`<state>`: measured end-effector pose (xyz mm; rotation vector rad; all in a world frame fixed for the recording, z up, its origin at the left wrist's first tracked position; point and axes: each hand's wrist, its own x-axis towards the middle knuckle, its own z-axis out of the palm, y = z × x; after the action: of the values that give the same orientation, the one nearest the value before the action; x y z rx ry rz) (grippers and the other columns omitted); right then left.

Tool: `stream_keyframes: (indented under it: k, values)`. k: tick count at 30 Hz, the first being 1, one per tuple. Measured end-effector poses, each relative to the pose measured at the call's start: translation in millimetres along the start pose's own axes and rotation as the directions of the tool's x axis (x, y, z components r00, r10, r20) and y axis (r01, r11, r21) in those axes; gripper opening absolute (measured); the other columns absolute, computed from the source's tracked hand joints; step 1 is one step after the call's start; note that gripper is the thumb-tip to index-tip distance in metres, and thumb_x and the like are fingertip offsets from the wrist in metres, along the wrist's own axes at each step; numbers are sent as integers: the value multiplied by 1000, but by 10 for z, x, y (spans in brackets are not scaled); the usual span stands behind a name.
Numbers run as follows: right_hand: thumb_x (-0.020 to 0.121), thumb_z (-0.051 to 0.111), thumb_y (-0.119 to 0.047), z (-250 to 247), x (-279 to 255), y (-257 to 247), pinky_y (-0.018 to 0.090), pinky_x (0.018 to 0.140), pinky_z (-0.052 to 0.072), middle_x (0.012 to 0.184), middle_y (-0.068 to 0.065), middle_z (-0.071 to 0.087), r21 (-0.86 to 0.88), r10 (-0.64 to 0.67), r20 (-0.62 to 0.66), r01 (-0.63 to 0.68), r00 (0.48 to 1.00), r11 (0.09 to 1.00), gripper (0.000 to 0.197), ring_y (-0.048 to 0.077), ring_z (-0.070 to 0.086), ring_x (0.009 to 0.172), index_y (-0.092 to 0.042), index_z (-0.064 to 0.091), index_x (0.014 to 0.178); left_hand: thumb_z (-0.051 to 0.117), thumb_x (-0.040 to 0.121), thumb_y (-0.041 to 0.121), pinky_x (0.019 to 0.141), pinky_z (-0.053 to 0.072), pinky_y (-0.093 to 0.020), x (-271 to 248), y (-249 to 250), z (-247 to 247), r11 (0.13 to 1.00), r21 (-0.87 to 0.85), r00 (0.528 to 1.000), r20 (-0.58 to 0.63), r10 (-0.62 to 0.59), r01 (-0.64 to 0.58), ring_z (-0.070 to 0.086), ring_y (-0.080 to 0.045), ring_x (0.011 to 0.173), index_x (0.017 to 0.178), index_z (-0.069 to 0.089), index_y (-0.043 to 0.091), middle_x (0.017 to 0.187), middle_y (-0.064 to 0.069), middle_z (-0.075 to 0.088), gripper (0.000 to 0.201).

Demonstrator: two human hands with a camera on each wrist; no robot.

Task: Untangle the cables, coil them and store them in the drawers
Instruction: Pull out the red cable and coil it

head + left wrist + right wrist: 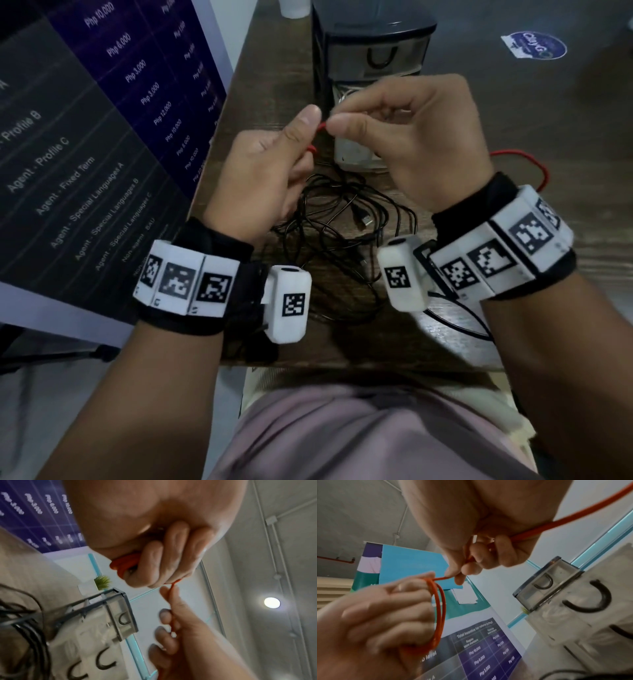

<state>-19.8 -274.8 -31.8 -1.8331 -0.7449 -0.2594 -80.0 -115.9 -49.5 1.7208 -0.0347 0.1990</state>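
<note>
A dark banner [85, 130] with peso amounts fills the upper left of the head view, beside the brown wooden worktop [274, 68]. A round blue sticker [534, 46] lies at upper right. In the left wrist view, a small green plant [102, 580] sits mid-left and a ceiling light [272, 602] glows at right.

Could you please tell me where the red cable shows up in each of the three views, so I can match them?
Head: red cable centre, pinched between both thumbs; slack trails right.
Left wrist: centre, loops under the curled fingers.
Right wrist: loops lower left, strand entering top right.
Shared landmark: drawer unit, also and.
</note>
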Motion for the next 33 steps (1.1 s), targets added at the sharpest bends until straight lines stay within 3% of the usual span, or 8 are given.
stream_keyframes:
  k: [4, 7, 12, 16, 20, 23, 29, 33]
  values:
    - [94, 64, -30, 128, -37, 74, 32, 59, 49, 66, -4, 65, -12, 54, -11, -54, 998, 998, 16, 10, 58, 60, -22, 74, 84, 37, 105, 36, 38, 15, -31, 2, 82, 15, 978, -206, 999, 34, -14, 21, 16, -21, 31, 51, 31, 20, 34, 1, 28, 57]
    - [101, 53, -30, 243, -109, 69, 17, 55, 38, 56, -10, 51, -89, 84, 30, -81, 996, 993, 32, 2, 48, 54, -36, 54, 70, 33, 106, 36, 39, 21, -27, 10, 145, 13, 937, -348, 1000, 26, -3, 12, 21, -14, 32, 55, 37, 21, 37, 4, 30, 53]
    - [103, 47, -27, 422, -265, 246, 20, 57, 33, 61, -10, 48, -149, 106, 81, -93, 991, 984, 32, 1, 44, 56, -6, 62, 84, 25, 108, 33, 49, 31, -27, 49, 188, -10, 840, -541, 999, 7, 50, -39, 33, -12, 44, 75, 47, 14, 51, 5, 34, 44]
    - [103, 48, -26, 439, -329, 252, 14, 61, 35, 67, -12, 54, -174, 120, 164, -91, 979, 981, 28, 2, 48, 63, -10, 62, 84, 29, 107, 23, 59, 38, -27, 54, 104, 12, 829, -557, 998, -43, 37, -54, 43, -12, 56, 101, 56, 4, 62, 3, 41, 33]
    - [102, 50, -25, 391, -326, 210, 13, 64, 36, 68, -13, 56, -243, 136, 310, -60, 941, 968, 26, 3, 51, 71, -18, 59, 78, 34, 105, 19, 66, 43, -25, 83, -31, 65, 927, -353, 982, -178, 63, -123, 49, -10, 64, 117, 55, 7, 68, 6, 47, 27]
    - [102, 51, -27, 349, -324, 161, 22, 68, 38, 69, -13, 58, -261, 163, 420, -54, 893, 964, 30, 7, 55, 73, -11, 62, 79, 33, 105, 18, 70, 49, -24, 88, -100, 117, 978, -136, 964, -237, 124, -160, 57, -10, 71, 122, 51, 8, 76, 3, 55, 26]
    - [101, 53, -27, 214, -271, -4, 17, 56, 35, 64, -10, 53, -312, 169, 567, 20, 806, 950, 28, 4, 49, 59, -20, 58, 74, 36, 106, 21, 82, 50, -22, 99, -157, 134, 952, 254, 964, -158, 214, -170, 64, -4, 86, 125, 52, 11, 89, 2, 67, 27]
    - [100, 55, -23, 98, -243, -44, 18, 57, 38, 63, -11, 54, -218, 135, 532, -19, 836, 976, 27, 2, 52, 59, -27, 57, 73, 36, 106, 29, 75, 52, -28, 115, -181, 55, 899, 419, 983, -68, 173, -130, 64, -4, 78, 113, 62, 16, 83, 2, 68, 29]
